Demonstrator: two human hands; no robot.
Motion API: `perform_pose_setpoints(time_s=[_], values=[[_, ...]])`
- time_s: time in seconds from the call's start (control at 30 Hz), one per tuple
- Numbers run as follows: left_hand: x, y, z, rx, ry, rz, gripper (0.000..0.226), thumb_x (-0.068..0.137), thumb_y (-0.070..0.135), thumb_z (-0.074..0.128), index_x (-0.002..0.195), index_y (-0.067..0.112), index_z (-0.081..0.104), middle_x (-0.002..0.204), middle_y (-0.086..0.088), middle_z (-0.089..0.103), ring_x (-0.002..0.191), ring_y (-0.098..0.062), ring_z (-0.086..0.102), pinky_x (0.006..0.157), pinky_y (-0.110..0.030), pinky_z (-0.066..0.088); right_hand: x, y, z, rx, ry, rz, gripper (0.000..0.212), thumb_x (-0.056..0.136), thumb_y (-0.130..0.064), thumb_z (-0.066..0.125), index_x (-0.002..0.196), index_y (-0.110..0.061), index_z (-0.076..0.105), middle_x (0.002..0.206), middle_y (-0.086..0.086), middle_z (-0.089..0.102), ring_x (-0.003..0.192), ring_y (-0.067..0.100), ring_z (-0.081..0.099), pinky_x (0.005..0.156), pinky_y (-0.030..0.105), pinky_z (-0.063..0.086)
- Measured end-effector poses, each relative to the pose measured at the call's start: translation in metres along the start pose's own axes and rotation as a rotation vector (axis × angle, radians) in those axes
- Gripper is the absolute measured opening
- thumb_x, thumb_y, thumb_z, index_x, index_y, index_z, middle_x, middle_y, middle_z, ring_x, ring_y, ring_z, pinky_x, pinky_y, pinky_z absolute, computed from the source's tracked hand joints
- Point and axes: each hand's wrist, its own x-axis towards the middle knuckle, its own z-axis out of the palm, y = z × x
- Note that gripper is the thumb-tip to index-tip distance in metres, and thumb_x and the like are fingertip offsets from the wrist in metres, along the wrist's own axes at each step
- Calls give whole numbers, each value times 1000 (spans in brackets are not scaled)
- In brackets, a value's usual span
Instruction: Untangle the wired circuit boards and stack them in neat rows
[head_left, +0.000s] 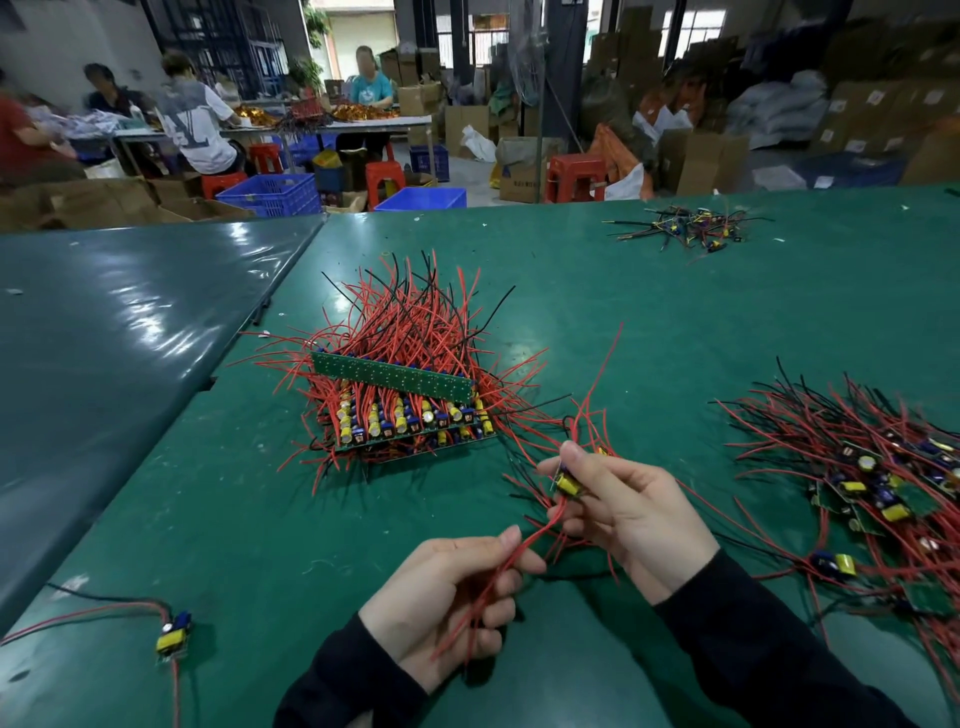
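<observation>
Right hand (631, 512) pinches a board (567, 482), left hand (457, 592) grips its wires (511, 558); the stack (410, 410) lies at eleven o'clock.

Stacked circuit boards (405, 410) mid-table — tangled pile (878, 483) lies right.

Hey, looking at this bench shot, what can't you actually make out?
- Tangled pile: cut off by the head view's right edge.
- Board in right hand: mostly covered by fingers.
- Stack: lower rows buried under wires.
- Far bundle: too small to count.
</observation>
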Motion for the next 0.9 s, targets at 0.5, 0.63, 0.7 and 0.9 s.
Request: perform_pose_setpoints(time_s=[0.5, 0.63, 0.7, 0.9], values=[[-9, 4, -2, -2, -392, -60, 19, 71, 22, 75, 78, 6, 69, 73, -3, 59, 58, -14, 55, 49, -22, 45, 0, -10, -17, -131, -371, -80, 39, 43, -3, 87, 78, -19, 78, 64, -2, 65, 57, 10, 64, 59, 21, 55], [-11, 1, -2, 19, -465, 17, 17, 71, 22, 77, 75, 8, 68, 77, -5, 61, 63, -15, 60, 56, -25, 52, -3, -9, -16, -93, -464, -116, 31, 60, 7, 70, 77, -18, 76, 63, 1, 65, 55, 10, 65, 51, 17, 50], [-12, 0, -1, 55, -448, 43, 14, 72, 19, 77, 73, 8, 68, 76, -7, 62, 61, -16, 61, 56, -26, 53, -3, -8, -15, -99, -476, -115, 31, 61, 8, 69, 77, -19, 76, 63, 1, 65, 55, 9, 64, 51, 17, 49], [-1, -3, 5, 280, 36, 336, 14, 81, 6, 70, 69, 5, 63, 57, -13, 60, 41, -19, 57, 40, -23, 48, 3, -4, -12, -77, -217, -120, 31, 45, -11, 81, 75, -16, 78, 65, -2, 65, 54, 8, 59, 48, 17, 48]])
